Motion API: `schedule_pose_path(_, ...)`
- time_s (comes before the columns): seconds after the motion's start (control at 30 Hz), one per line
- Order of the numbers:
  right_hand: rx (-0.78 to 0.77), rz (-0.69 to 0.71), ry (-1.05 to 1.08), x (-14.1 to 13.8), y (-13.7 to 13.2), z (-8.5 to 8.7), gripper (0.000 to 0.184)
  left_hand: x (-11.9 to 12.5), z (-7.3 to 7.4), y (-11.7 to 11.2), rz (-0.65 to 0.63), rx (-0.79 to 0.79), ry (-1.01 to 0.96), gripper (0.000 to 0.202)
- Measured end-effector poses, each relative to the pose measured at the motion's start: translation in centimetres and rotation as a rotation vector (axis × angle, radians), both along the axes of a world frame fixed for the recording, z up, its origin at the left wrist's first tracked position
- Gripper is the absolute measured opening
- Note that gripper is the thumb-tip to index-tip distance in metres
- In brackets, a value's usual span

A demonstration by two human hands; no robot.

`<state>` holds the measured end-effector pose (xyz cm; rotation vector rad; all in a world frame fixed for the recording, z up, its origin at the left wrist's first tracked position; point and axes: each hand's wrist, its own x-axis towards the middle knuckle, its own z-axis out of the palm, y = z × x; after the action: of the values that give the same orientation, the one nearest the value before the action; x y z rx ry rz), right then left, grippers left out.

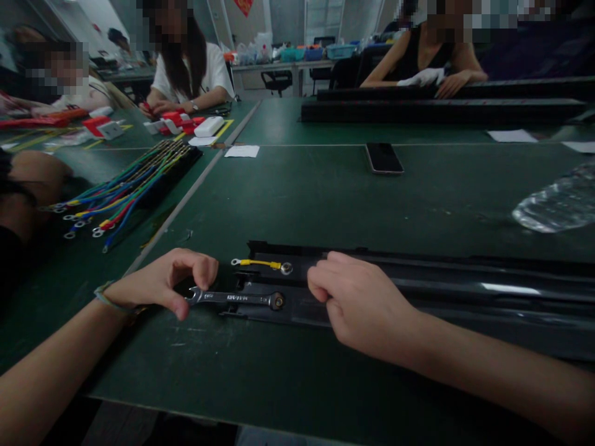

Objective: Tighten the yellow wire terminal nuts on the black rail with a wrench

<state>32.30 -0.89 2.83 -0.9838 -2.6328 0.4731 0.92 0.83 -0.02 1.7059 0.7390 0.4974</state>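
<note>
- Head view: the wrench lies nearly level over the near left end of a black channel, its ring end set over a small fastener there and its open end reaching past the channel's edge.
- The left hand curves its thumb and fingers in a C about the wrench's open end; whether it grips the metal is impossible to tell.
- The right hand is curled into a loose fist above the channel, to the right of the wrench; anything inside it is hidden.
- A short yellow cable lies just beyond the wrench, one ring lug past the channel's end, the other at a round metal fastener.
- The channel rests on the green desk.
- Farther back lie a phone and, at the right, a clear plastic bottle.
- Multicoloured cables with ring lugs lie at the left.
- Other people sit across the desk.
</note>
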Motion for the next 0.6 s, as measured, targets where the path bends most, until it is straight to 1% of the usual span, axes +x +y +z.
schedule_pose_path(0.17, 0.0, 0.001, -0.012, -0.02, 0.02, -0.09, 0.021, -0.28, -0.58, 0.19, 0.065, -0.013, -0.043, 0.028)
schedule_pose_path(0.27, 0.006, 0.005, -0.008, -0.08, 0.03, -0.13, 0.021, -0.47, -0.83, 0.3, 0.104, -0.01, -0.033, 0.028)
schedule_pose_path(0.6, 0.011, 0.003, -0.022, -0.16, 0.05, -0.12, 0.018, -0.61, -0.9, 0.54, 0.143, -0.014, -0.018, 0.024)
